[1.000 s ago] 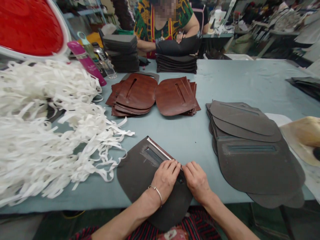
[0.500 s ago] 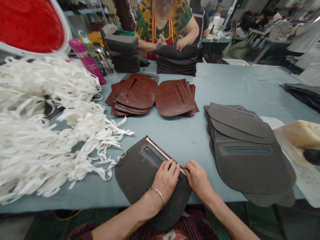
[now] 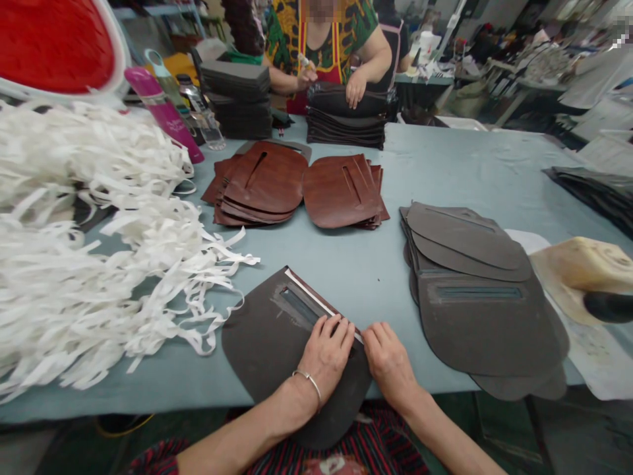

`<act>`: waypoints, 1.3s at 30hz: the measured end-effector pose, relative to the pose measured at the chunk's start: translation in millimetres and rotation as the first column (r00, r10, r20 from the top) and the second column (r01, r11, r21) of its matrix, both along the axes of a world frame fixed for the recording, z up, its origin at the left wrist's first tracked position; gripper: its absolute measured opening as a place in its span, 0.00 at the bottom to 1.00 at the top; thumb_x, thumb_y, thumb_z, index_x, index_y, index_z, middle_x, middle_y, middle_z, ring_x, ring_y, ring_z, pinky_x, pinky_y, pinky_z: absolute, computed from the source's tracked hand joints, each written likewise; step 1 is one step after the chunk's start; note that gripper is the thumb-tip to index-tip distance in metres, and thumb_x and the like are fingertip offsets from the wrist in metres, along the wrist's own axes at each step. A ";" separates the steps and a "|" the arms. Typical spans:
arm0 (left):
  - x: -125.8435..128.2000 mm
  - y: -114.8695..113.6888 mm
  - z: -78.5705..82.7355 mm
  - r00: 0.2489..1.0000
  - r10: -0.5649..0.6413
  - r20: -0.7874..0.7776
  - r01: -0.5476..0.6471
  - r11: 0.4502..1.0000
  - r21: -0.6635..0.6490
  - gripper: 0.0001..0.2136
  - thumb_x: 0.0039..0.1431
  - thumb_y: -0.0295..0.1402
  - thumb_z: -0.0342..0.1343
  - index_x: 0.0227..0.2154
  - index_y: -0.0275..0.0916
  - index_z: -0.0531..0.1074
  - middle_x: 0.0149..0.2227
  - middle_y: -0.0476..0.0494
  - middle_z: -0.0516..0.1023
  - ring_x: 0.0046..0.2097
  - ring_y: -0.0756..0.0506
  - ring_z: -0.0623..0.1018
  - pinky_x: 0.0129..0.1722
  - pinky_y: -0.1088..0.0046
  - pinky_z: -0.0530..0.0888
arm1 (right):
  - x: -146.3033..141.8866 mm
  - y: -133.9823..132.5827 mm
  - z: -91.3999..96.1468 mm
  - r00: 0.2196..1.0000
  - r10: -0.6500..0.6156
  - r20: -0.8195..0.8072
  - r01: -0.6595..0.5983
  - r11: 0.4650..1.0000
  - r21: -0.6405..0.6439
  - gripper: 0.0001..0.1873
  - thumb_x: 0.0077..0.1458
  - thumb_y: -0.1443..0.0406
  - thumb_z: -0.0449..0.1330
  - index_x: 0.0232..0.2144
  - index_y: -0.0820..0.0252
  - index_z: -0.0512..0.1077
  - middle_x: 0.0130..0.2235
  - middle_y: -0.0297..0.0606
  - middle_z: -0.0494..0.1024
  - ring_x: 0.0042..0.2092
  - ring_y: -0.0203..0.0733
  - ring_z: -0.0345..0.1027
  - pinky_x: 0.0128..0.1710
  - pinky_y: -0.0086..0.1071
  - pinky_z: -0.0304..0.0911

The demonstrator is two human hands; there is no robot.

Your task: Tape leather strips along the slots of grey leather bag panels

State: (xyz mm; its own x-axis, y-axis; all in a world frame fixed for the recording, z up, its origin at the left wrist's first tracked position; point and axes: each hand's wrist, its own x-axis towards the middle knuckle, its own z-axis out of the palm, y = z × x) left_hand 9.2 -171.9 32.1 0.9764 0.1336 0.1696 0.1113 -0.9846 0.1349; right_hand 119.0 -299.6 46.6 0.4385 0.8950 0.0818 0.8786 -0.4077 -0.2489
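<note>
A dark grey leather panel with a slot cut in it lies at the table's near edge. A thin white strip runs along its upper edge. My left hand rests on the panel with fingers curled down, pressing near the strip's lower end. My right hand is beside it, fingertips pinched at the end of the white strip.
A big heap of white strips fills the left. Two stacks of brown panels lie mid-table, a stack of grey panels at right. Across the grey-blue table a person handles dark pieces. Bottles stand far left.
My hands stay on the panel and strip, almost still. The person opposite has lowered a dark piece onto their stack. The view has shifted slightly.
</note>
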 end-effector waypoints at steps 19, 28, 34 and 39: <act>-2.1 -5.7 1.6 0.997 -0.075 -0.009 0.075 0.997 -0.018 0.15 0.65 0.30 0.47 0.54 0.38 0.64 0.54 0.41 0.70 0.56 0.42 0.67 0.57 0.62 0.66 | -10.8 -7.3 -1.0 0.999 -0.035 0.028 0.033 0.997 0.072 0.09 0.61 0.72 0.49 0.32 0.61 0.68 0.32 0.40 0.68 0.35 0.43 0.59 0.37 0.36 0.59; -0.3 -16.0 0.3 0.999 -0.021 0.029 0.022 0.998 -0.052 0.16 0.64 0.28 0.46 0.53 0.35 0.65 0.54 0.37 0.69 0.57 0.38 0.66 0.57 0.58 0.65 | -22.1 -13.7 -1.0 0.979 0.028 0.200 -0.032 0.999 0.018 0.13 0.60 0.73 0.47 0.42 0.63 0.68 0.35 0.44 0.70 0.37 0.47 0.58 0.37 0.41 0.56; -13.6 26.2 9.1 0.978 0.152 0.144 -0.079 0.904 -0.421 0.11 0.63 0.24 0.43 0.41 0.38 0.70 0.44 0.41 0.72 0.48 0.44 0.70 0.50 0.64 0.69 | -3.5 -18.4 -1.2 0.951 -0.206 -0.229 0.245 0.957 0.158 0.06 0.53 0.71 0.56 0.35 0.59 0.64 0.34 0.37 0.68 0.37 0.43 0.61 0.37 0.38 0.60; -35.2 80.6 5.9 0.937 0.308 0.162 -0.234 0.902 -0.362 0.09 0.63 0.27 0.46 0.40 0.39 0.70 0.45 0.41 0.71 0.49 0.42 0.69 0.50 0.59 0.68 | 5.0 -27.2 1.1 0.898 -0.192 -0.395 0.291 0.934 0.208 0.16 0.52 0.71 0.58 0.44 0.58 0.64 0.39 0.38 0.69 0.42 0.43 0.62 0.42 0.38 0.61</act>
